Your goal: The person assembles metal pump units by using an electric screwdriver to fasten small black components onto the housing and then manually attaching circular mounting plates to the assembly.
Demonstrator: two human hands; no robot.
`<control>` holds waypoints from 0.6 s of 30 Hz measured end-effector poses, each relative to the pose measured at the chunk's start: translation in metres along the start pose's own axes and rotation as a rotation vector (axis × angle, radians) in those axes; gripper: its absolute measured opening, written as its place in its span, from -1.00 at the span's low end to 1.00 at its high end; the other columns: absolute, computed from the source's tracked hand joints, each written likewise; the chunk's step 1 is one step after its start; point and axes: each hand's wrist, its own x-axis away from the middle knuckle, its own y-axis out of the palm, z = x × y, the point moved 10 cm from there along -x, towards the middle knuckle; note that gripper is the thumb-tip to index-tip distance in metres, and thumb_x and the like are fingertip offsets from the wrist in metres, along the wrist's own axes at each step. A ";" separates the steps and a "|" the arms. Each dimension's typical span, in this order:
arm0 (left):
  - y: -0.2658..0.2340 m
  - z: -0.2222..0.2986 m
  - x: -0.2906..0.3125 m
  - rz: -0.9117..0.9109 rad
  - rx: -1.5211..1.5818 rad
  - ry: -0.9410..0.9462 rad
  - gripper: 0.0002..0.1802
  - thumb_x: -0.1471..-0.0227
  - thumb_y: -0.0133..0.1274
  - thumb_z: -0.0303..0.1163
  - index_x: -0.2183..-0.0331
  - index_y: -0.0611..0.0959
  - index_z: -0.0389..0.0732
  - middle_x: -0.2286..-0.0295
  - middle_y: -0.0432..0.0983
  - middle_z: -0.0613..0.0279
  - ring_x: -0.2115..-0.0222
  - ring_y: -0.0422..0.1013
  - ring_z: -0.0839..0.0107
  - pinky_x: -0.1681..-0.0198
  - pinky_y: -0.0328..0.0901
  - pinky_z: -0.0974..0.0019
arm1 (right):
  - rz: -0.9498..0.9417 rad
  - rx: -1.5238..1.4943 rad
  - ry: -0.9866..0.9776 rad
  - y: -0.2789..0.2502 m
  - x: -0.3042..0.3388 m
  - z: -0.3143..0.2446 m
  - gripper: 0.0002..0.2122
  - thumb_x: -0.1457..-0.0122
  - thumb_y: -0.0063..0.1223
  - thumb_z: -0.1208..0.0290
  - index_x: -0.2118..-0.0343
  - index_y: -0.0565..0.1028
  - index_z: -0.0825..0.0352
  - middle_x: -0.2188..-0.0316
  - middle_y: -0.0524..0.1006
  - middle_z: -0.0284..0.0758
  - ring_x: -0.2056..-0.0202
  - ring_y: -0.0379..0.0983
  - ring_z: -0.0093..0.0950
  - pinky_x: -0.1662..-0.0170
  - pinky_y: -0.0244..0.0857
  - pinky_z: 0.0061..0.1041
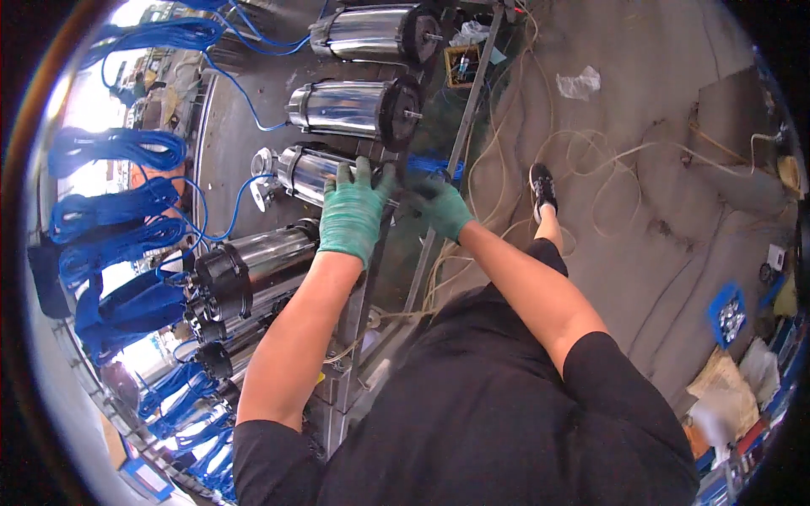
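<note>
A shiny steel-cased motor (305, 174) lies on its side on the workbench, its shaft end toward me. My left hand (352, 211), in a green glove, lies over that end, fingers curved around the casing and thumb by the dark end cap. My right hand (440, 207), gloved in green with dark fingertips, is closed just right of the shaft end. What its fingers hold is dark and cannot be made out. A round silvery metal part (264, 162) sits at the motor's far end, where a blue cable (242, 205) runs off.
Two similar motors (342, 108) (371, 35) lie farther up the bench, and several more (268, 257) nearer me. Coiled blue cables (118, 152) line the left side. Beyond the metal bench edge (460, 148), pale hoses (582, 135) trail over the floor. A blue tray (726, 314) stands at right.
</note>
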 end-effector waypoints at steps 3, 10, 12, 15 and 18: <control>-0.001 0.001 -0.001 -0.027 -0.055 0.021 0.24 0.37 0.50 -0.30 -0.36 0.26 0.13 -0.26 0.20 -0.13 -0.22 0.22 -0.15 -0.21 0.26 -0.10 | 0.008 -0.045 0.017 0.011 -0.004 0.008 -0.74 -0.23 0.20 0.40 0.05 0.61 0.36 0.31 0.69 -0.22 0.33 0.62 -0.43 0.23 0.49 -0.39; -0.014 0.010 -0.010 -0.128 -0.055 0.077 0.17 0.34 0.52 -0.26 -0.33 0.32 0.12 -0.20 0.23 -0.07 -0.15 0.28 -0.08 -0.12 0.32 -0.09 | 0.164 0.034 -0.093 0.030 -0.002 0.037 -0.78 -0.24 0.13 0.41 0.09 0.58 0.38 0.18 0.66 -0.04 0.18 0.63 -0.11 0.13 0.47 -0.22; -0.009 0.008 -0.007 -0.151 -0.061 0.068 0.30 0.48 0.57 -0.25 -0.34 0.29 0.12 -0.19 0.23 -0.10 -0.13 0.28 -0.11 -0.11 0.34 -0.05 | 0.176 -0.046 -0.040 0.036 -0.008 0.050 -0.77 -0.24 0.14 0.37 0.11 0.58 0.38 0.18 0.65 -0.02 0.15 0.60 -0.04 0.11 0.46 -0.18; -0.010 0.012 -0.011 -0.125 -0.077 0.081 0.40 0.57 0.60 -0.26 -0.36 0.25 0.10 -0.17 0.23 -0.10 -0.10 0.28 -0.11 -0.11 0.36 -0.03 | 0.295 -0.140 -0.034 0.012 -0.040 0.056 -0.75 -0.24 0.14 0.33 0.11 0.57 0.36 0.20 0.64 0.00 0.15 0.56 0.03 0.09 0.44 -0.12; -0.015 0.016 -0.015 -0.133 -0.086 0.082 0.33 0.51 0.58 -0.26 -0.35 0.27 0.10 -0.16 0.24 -0.09 -0.11 0.29 -0.09 -0.09 0.36 -0.04 | 0.293 0.090 -0.127 -0.014 -0.068 0.036 -0.72 -0.24 0.09 0.34 0.04 0.53 0.34 0.19 0.62 0.02 0.14 0.55 0.05 0.09 0.42 -0.07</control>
